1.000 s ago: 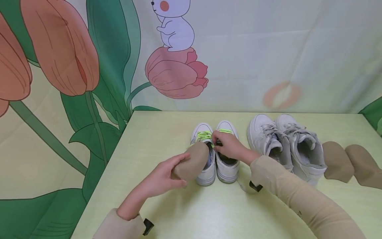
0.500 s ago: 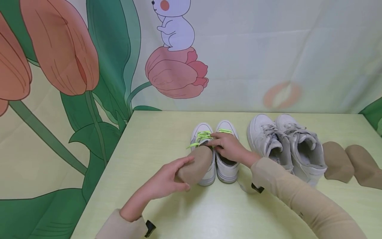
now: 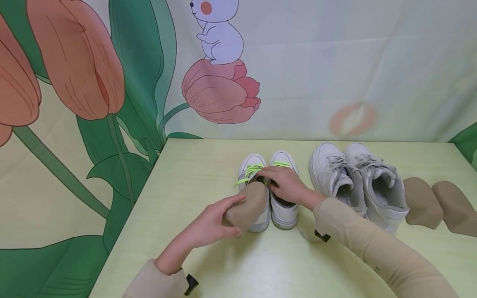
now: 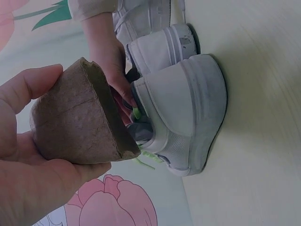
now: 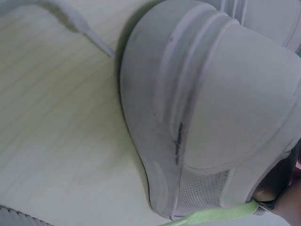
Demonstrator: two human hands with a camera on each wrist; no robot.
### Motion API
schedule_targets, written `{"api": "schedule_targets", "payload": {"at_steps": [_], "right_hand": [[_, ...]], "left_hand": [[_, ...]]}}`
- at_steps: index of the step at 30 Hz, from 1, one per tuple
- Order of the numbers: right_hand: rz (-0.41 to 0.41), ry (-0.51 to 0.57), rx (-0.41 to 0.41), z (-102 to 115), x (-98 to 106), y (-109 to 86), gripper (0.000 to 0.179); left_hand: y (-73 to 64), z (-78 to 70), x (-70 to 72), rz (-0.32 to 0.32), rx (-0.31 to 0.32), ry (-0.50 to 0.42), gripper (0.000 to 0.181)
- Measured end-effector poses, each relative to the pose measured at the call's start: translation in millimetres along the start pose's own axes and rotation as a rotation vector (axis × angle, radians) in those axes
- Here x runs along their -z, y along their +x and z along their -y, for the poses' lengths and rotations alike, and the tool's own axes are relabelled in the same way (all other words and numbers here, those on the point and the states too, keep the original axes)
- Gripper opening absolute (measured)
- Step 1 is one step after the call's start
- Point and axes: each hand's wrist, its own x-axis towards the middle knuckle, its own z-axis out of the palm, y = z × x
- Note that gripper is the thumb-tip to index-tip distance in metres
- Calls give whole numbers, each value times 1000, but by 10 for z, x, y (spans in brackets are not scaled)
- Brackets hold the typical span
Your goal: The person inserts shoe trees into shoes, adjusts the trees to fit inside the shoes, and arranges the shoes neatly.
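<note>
Holding brown insert in left grip, clasped between thumb and fingers, over heel end of left small shoe; can't tell if touching. Long axis in head view: slanted lower left to upper right, rounded end pointing away from person, toward lime laces. In left wrist view: rough hollow edge facing that shoe, rounded end to the left. Reaching into same shoe's opening with bent fingers of right grip; can't tell if pinching anything. Just to the right: right small shoe, toe to backdrop, long axis nearly parallel to its mate; dark streak near heel in right wrist view. Farther right on tabletop: larger white shoes, toes also to backdrop, then two more inserts, rounded ends away from person. Small dark mark on right sleeve, too small to read.
</note>
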Motion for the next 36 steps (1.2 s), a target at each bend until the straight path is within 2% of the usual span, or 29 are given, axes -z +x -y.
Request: {"api": "schedule_targets", "payload": {"at_steps": [8, 17, 22, 31, 36], "right_hand": [[25, 28, -40, -19, -8, -2, 36], [24, 48, -43, -15, 0, -7, 36], [18, 57, -36, -17, 5, -7, 34], [23, 60, -28, -18, 17, -3, 32], [12, 56, -17, -23, 15, -4, 33]], "left_hand": [[91, -7, -63, -16, 27, -14, 71], [161, 4, -106, -41, 58, -29, 79], [201, -23, -129, -58, 78, -12, 80], [236, -67, -183, -50, 68, 24, 80], [258, -78, -201, -39, 86, 54, 82]]}}
